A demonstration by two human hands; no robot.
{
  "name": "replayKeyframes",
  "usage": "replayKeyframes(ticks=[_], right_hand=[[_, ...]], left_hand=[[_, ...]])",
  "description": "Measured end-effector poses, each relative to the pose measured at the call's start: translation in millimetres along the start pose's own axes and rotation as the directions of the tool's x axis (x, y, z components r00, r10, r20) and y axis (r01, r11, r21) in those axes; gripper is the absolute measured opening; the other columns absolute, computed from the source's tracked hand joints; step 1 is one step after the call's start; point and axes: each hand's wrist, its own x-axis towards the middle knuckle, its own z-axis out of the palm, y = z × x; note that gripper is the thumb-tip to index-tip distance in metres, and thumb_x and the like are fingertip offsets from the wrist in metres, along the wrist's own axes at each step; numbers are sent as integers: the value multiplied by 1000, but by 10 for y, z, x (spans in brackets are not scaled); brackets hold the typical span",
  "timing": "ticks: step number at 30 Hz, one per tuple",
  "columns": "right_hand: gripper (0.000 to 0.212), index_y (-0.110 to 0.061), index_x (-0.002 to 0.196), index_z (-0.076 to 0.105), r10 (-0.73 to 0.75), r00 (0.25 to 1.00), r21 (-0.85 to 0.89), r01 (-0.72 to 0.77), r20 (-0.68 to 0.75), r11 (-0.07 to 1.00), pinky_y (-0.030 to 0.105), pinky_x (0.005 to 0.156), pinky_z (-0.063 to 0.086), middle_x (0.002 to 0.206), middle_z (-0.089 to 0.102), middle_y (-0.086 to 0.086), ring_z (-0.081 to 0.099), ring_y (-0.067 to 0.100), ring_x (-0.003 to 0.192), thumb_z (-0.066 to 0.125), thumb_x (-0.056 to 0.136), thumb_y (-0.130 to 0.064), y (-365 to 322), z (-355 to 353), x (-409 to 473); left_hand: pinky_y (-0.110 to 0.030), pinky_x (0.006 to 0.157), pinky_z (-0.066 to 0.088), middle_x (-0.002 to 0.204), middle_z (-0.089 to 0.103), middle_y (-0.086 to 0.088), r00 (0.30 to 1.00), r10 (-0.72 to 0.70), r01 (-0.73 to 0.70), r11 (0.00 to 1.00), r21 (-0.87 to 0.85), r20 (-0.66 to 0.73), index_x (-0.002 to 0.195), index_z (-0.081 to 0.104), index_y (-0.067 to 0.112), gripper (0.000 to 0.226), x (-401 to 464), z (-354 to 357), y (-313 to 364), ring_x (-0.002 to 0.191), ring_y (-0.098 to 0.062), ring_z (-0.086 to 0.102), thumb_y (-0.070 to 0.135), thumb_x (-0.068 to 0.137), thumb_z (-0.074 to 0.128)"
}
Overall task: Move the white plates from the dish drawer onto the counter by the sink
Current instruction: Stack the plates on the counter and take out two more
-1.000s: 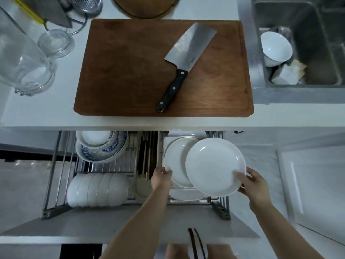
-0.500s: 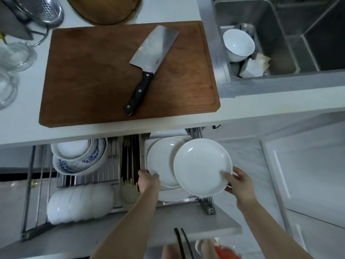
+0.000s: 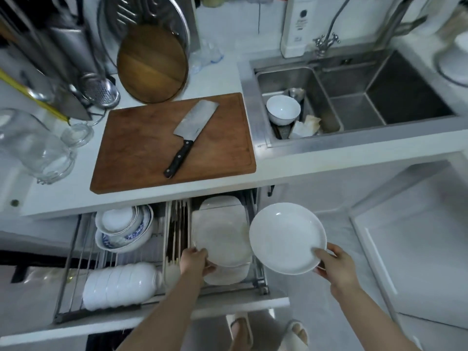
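Two plates gripped over the open dish drawer [image 3: 76,249].
Right hand [image 3: 334,267] held a white plate [image 3: 286,236] clear; left hand [image 3: 195,260] gripped a blurred plate [image 3: 220,239] in the drawer. Cutting board [image 3: 141,148] and cleaver [image 3: 192,133] filled the bench [image 3: 50,196]; bowl [image 3: 282,110] in sink [image 3: 354,138].

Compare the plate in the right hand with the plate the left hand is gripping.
The plate in the right hand is lifted clear, out past the drawer's right side; the plate in the left hand is over the dish drawer. The right hand grips its near right rim; the left hand grips its near left rim. The right plate looks sharp, the left one motion-blurred. Both are round, white and empty.
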Motion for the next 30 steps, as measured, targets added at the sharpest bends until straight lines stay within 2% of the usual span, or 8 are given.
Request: replayKeyframes(ticks=[4,8,11,15,18,24,27,30], right_hand=[[37,-2,119,55,-24,1000,37,24,-1,999,33,63,53,103,62,19,61,29,78,61,83,-1,-186,-323,-92],[34,-2,116,57,-59,998,72,58,10,996,32,64,53,96,62,16,60,24,72,60,83,-1,-428,-640,-186],[27,-1,109,58,-98,995,101,98,0,990,32,64,56,92,62,13,59,22,70,59,82,0,-638,-896,-253],[8,-6,87,55,-134,991,138,137,-27,981,23,49,57,80,57,10,56,20,63,57,83,1,-929,-1239,-294],[10,-8,86,52,-165,985,163,171,-53,972,24,46,56,79,56,11,55,19,61,58,83,0,-1129,-1480,-273],[41,-14,119,47,-235,966,251,256,-112,933,43,78,55,96,62,20,61,32,77,57,82,0,-1541,-1808,-259],[37,-16,115,48,-260,951,297,299,-165,907,36,67,57,91,63,16,62,30,74,55,82,1,-1791,-1905,-226],[35,-15,111,51,-294,932,313,349,-211,883,32,57,57,86,63,10,63,29,74,54,82,3,-2051,-2005,-194]], left_hand=[[-46,62,60,84,58,-19,998,21,-11,985,-170,59,105,54,0,21,-443,42,4,69,-34,62,-3,84,54],[-32,48,52,68,52,-14,988,126,-105,971,-215,86,92,52,1,12,-941,223,37,55,-26,52,-4,82,53],[-32,44,56,74,56,-14,978,165,-126,954,-273,124,86,53,5,12,-1286,432,76,58,-28,57,-5,81,53],[-28,42,56,69,55,-14,947,258,-198,937,-287,191,78,55,5,12,-1634,722,165,48,-25,58,-6,82,51],[-28,48,50,72,54,-15,908,343,-285,926,-248,239,82,58,2,10,-1800,916,252,53,-23,50,-4,80,51],[-44,69,61,69,62,-14,839,453,-391,887,-243,303,106,60,4,26,-2012,1413,580,41,-15,58,-4,83,50],[-31,50,57,94,59,-41,797,474,-405,879,-250,375,123,54,3,41,-2018,1736,852,39,-16,60,-3,84,50],[-27,48,55,69,65,-22,767,480,-406,877,-258,426,123,56,7,43,-2046,2110,1144,38,-14,56,-4,82,51]])
